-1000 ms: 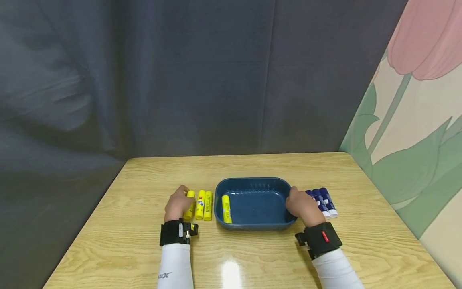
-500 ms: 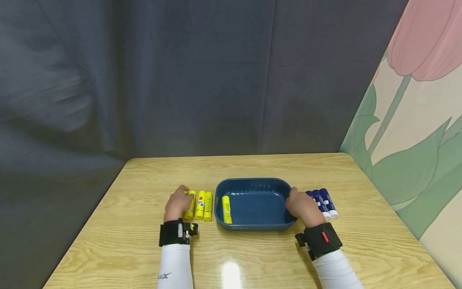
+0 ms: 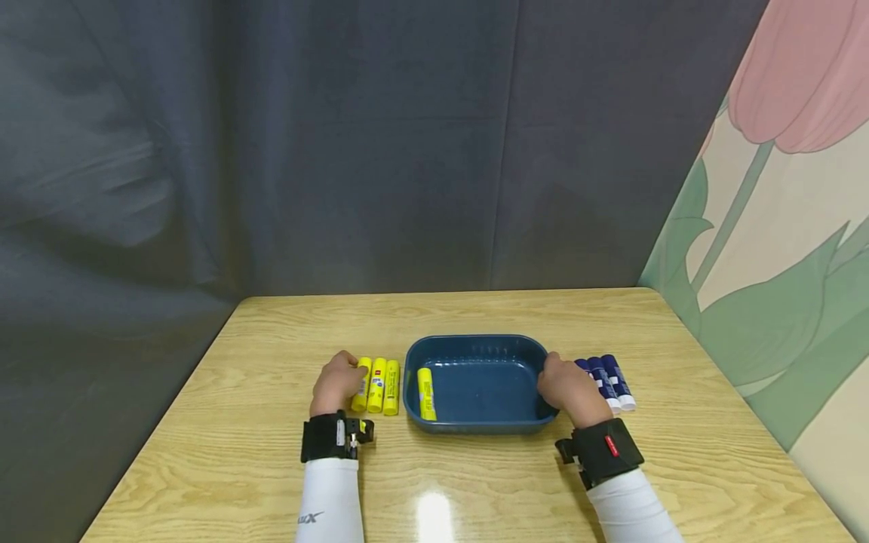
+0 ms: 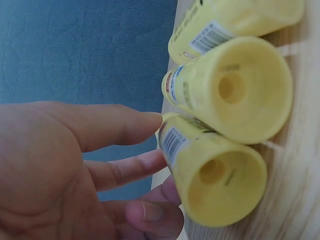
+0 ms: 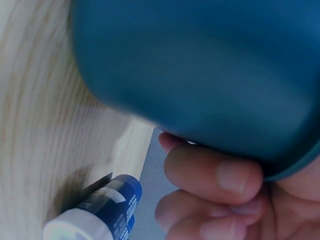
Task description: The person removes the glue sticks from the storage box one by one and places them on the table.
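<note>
My left hand (image 3: 336, 383) holds a yellow glue stick (image 3: 362, 385), thumb on one side and fingers on the other. In the left wrist view that glue stick (image 4: 220, 185) lies right against a second one (image 4: 250, 92), hollow ends facing the camera. Two more yellow glue sticks (image 3: 376, 385) (image 3: 391, 387) lie in the same row. My right hand (image 3: 569, 385) grips the right end of a dark blue rectangular dish (image 3: 478, 427); its fingers (image 5: 212, 175) curl under the rim. Another yellow glue stick (image 3: 427, 394) lies inside the dish at its left.
Several blue glue sticks with white ends (image 3: 616, 381) lie to the right of my right hand, partly hidden by it. The wooden table (image 3: 475, 490) ends at a dark curtain (image 3: 407, 151) behind and a flower-painted wall (image 3: 781, 302) on the right.
My left hand has moved slightly right, bringing its yellow glue stick up beside the other two. The right hand and the dish have stayed in place.
</note>
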{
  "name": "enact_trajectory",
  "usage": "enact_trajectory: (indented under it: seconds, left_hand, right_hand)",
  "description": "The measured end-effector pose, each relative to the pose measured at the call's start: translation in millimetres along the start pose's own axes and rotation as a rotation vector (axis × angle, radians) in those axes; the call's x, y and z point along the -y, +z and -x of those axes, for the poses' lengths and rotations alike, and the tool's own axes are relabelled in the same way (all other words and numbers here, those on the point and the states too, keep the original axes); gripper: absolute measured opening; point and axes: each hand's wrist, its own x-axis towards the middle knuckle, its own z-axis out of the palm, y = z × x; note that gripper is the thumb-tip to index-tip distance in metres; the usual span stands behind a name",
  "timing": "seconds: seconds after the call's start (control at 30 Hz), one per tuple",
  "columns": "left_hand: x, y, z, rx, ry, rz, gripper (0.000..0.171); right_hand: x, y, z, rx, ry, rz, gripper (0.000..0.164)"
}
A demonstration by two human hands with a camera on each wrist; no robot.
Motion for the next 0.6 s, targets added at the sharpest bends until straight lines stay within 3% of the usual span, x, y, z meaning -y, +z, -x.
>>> enact_trajectory:
  seconds: [0.6]
  left_hand:
    - [1.2, -3.0, 0.6, -0.010, 0.028, -0.004, 0.040]
  right_hand:
    - [0.9, -1.3, 0.5, -0.006, -0.008, 0.003, 0.048]
